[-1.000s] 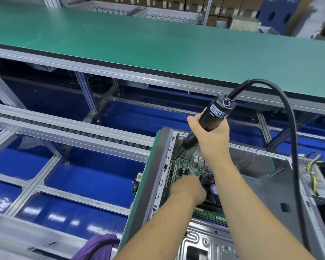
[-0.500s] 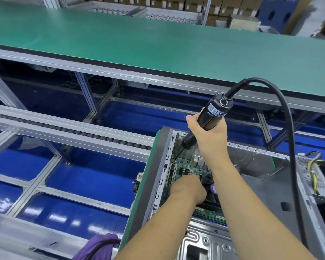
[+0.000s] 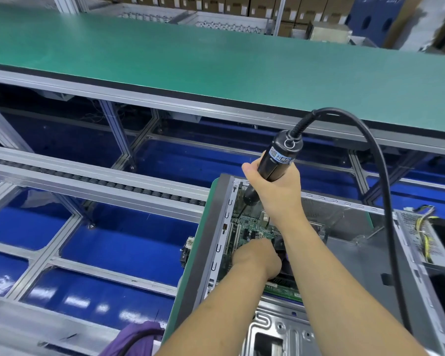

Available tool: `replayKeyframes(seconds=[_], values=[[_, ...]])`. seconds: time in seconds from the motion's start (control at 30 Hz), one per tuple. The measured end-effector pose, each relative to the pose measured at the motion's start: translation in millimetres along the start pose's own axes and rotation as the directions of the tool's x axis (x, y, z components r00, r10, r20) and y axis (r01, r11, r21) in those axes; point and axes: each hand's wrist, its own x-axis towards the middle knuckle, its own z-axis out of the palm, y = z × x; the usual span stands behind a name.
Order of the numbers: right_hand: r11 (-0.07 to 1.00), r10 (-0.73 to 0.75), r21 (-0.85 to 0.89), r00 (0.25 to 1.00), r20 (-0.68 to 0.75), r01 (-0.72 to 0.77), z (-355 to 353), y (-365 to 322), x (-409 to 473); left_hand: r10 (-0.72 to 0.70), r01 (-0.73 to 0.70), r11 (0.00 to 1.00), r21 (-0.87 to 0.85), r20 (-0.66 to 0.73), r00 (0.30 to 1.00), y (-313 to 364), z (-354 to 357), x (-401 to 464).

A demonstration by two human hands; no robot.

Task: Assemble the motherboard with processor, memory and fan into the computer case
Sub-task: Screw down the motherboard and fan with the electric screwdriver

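Arms (image 3: 326, 273) hide motherboard (image 3: 252, 231) – cable (image 3: 385, 191) overhead

hands (image 3: 275, 191): 2 | electric screwdriver (image 3: 272, 165): 1 | computer case (image 3: 357, 253): 1 | motherboard (image 3: 252, 229): 1

Factory assembly line for electronics. Long green-matted workbench (image 3: 216, 73) running across the middle, edged in aluminium profile. Below and in front of that bench, a roller conveyor track (image 3: 93, 179) on a frame of aluminium struts (image 3: 116, 129), over a glossy blue floor (image 3: 129, 242). Behind the bench, stacked cardboard cartons (image 3: 242, 5) on shelving and trays of small parts (image 3: 216, 21). In front of the bench, at the near right, an opened computer case (image 3: 370, 265) with a corded electric screwdriver (image 3: 275, 163) held over its motherboard (image 3: 254, 232).
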Motion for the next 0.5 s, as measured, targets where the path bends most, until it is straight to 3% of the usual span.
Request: replayKeyframes(seconds=[0.5], values=[[1.0,-0.002,0.023,0.999,0.043,0.001,10.5,-7.9,10.0,0.03,-0.03,0.999,0.022,0.006,1.0,-0.5,0.8,2.3]])
